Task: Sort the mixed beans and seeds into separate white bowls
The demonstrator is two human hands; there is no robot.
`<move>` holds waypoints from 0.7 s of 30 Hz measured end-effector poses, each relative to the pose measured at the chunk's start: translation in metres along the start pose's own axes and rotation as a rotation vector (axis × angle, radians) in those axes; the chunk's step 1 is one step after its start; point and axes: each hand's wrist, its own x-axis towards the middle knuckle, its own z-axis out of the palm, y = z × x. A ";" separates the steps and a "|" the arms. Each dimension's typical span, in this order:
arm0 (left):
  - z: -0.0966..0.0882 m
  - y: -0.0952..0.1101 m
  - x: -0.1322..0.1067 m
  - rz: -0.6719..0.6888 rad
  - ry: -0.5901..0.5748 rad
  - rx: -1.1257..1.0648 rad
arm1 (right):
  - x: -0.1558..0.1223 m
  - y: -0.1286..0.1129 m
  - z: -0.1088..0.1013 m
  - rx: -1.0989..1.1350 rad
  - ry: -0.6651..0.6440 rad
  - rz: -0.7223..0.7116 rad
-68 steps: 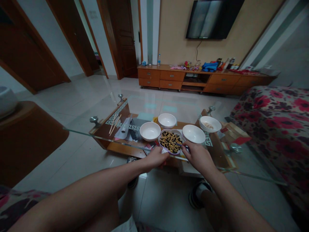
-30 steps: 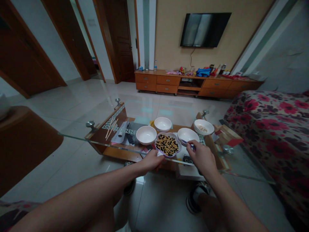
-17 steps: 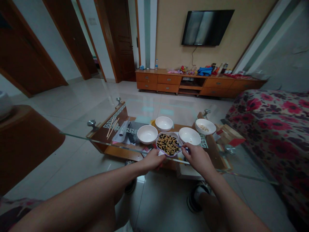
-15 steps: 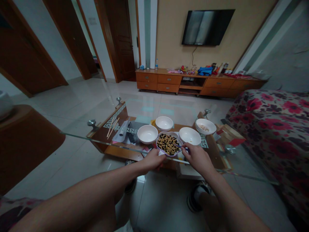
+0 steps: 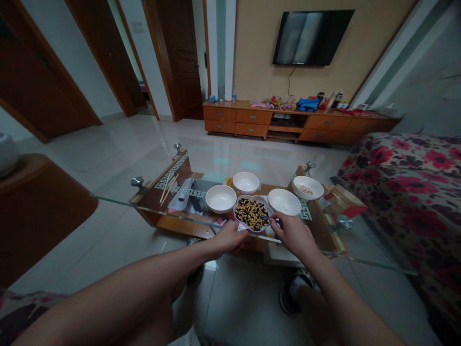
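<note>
A scalloped, flower-shaped bowl (image 5: 236,222) with a pale purple rim sits at the near edge of the glass table, filled with mixed black and yellow beans (image 5: 252,212). My left hand (image 5: 227,237) is closed at its lower left rim, thumb on top; the other fingers are mostly hidden. Between finger and thumb, my right hand (image 5: 296,236) grips a purple spoon (image 5: 265,217), whose tip lies among the beans. Around the scalloped bowl stand white bowls: one at the left (image 5: 221,198), one behind (image 5: 245,182) and one at the right (image 5: 284,202), with a small bit inside.
Farther right, another white bowl (image 5: 308,187) holds some pale pieces. Chopsticks (image 5: 168,190) and papers (image 5: 184,194) appear at the left of the glass table (image 5: 118,202). A floral-covered sofa (image 5: 403,192) flanks the right side. Beyond is a low wooden cabinet (image 5: 252,117).
The camera view has shifted very slightly. Both hands keep nearly the same places, with the spoon still in the beans.
</note>
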 end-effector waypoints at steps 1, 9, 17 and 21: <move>0.000 0.000 0.000 -0.002 0.002 -0.003 | 0.000 0.000 0.000 0.005 0.006 -0.004; 0.000 0.001 -0.001 0.000 0.011 0.013 | 0.001 -0.002 0.002 -0.002 -0.007 0.006; 0.000 0.001 -0.001 0.007 0.012 0.011 | 0.000 -0.004 0.002 -0.009 -0.012 -0.017; 0.000 0.002 -0.002 -0.003 0.005 0.002 | 0.000 -0.004 0.001 0.005 -0.012 -0.041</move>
